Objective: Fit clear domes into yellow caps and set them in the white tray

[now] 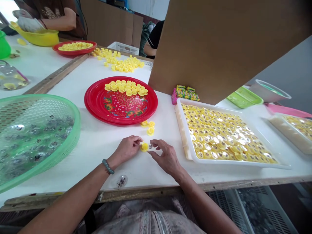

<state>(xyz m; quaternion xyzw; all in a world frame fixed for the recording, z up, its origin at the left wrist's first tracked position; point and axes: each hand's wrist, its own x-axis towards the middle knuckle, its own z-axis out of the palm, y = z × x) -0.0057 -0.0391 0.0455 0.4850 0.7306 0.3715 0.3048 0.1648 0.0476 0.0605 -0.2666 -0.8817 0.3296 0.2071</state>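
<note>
Nearest, a clear printed disc (122, 181) lies on the white tabletop (167, 125), just inside its wooden edge (136, 194). Beyond it, the left hand (128, 148) has thumb and fingertips pinched at the left rim of a yellow piece (144, 147), apparently to steady it; the right hand (167, 158) parts thumb and forefinger around a second disc (150, 147), and I cannot tell if they grip it. The green basket (77, 122) at left and white tray (183, 139) at right seem set within reach, the gap giving both forearms room. Farther, loose yellow pieces (150, 131) sit beside the red plate (153, 100); a cardboard panel (207, 48) blocks the far right.
</note>
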